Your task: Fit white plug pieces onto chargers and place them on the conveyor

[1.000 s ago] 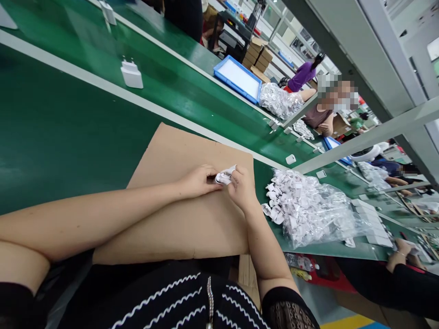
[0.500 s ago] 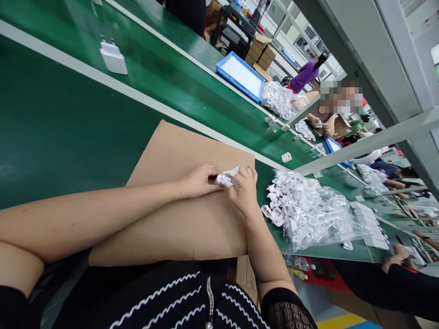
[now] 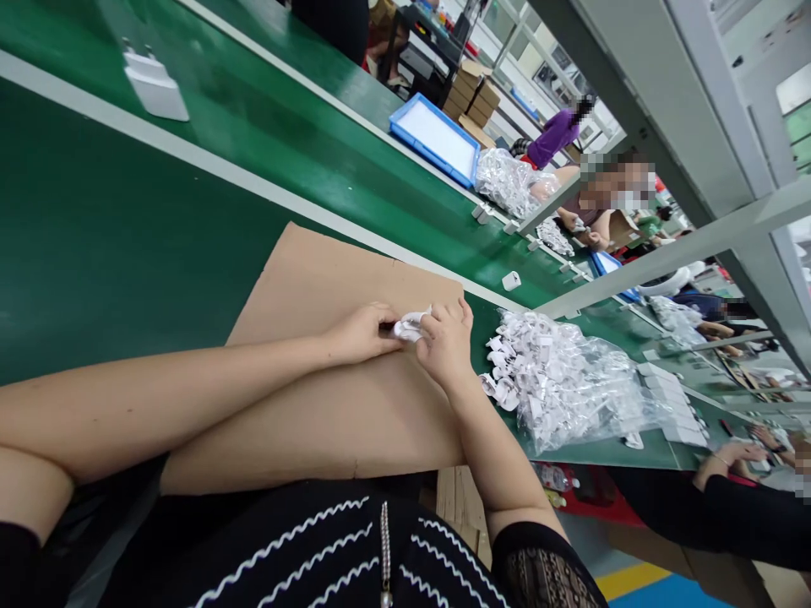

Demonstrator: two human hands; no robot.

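Observation:
A small white part (image 3: 410, 326) is held between both hands above a brown cardboard sheet (image 3: 304, 414). My left hand (image 3: 366, 333) grips its left end between thumb and fingers. From the right, my right hand (image 3: 445, 338) has its fingers closed on the same part. The part looks like a white cable or looped piece, but the fingers cover much of it. To the right of my right hand lies an open clear plastic bag (image 3: 570, 380) full of similar white pieces.
A white plug adapter (image 3: 155, 84) and a small white piece (image 3: 510, 280) rest on the green conveyor (image 3: 285, 143). Beyond are a blue tray (image 3: 436, 139) and co-workers. White boxes (image 3: 672, 401) stand past the bag, near a metal frame (image 3: 672, 245).
The plug adapter and the small white piece on the conveyor have shifted left in the view. My right fingers have curled slightly further over the white part.

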